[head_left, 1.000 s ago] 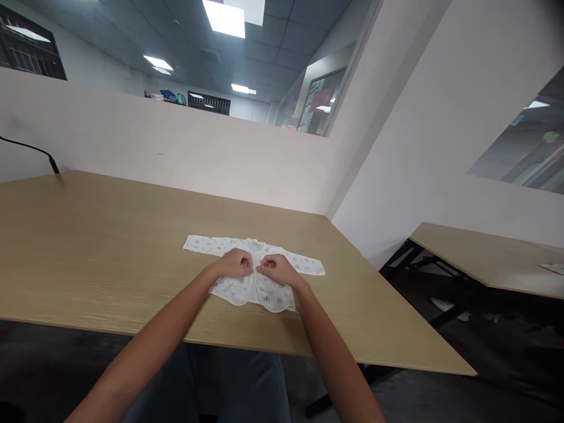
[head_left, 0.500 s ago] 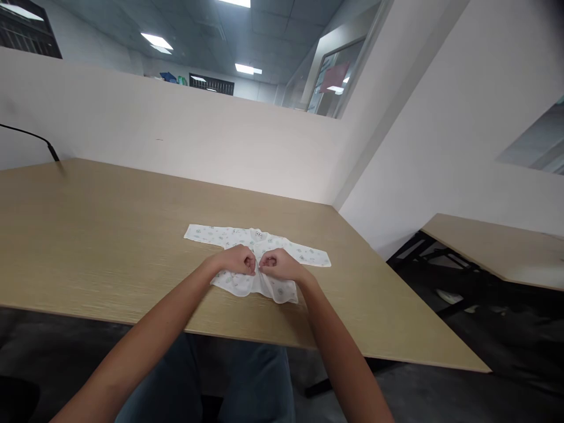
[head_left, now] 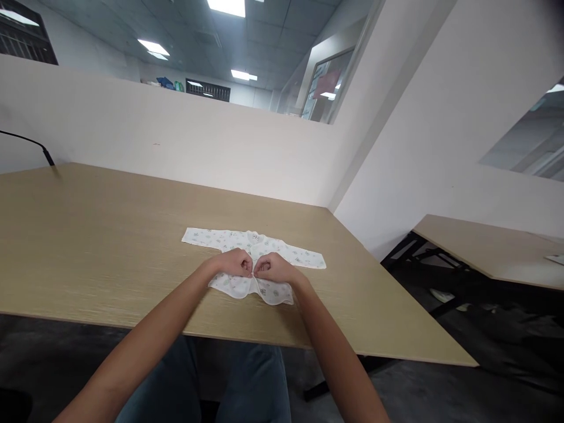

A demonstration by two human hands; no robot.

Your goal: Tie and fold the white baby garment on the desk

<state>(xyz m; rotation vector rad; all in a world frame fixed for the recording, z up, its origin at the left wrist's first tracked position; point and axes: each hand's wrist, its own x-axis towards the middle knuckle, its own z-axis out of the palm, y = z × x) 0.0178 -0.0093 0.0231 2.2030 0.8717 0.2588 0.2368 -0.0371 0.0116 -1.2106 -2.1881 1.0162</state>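
A small white baby shirt (head_left: 220, 238) with a pale printed pattern lies flat on the wooden table (head_left: 88, 235), sleeves spread left and right. My left hand (head_left: 235, 262) and my right hand (head_left: 269, 267) meet at the middle of the shirt's front. Both pinch the fabric where the two front edges come together. The lower hem shows below my hands, slightly bunched.
A white partition wall (head_left: 176, 147) runs along the table's far edge. A black cable (head_left: 33, 143) comes down at the far left. A second wooden table (head_left: 484, 249) stands to the right, with dark floor between. My legs in blue trousers are under the near edge.
My hands stay together at the shirt's front, shifting only slightly. The hem looks a little flatter than before. The view itself has shifted a bit.
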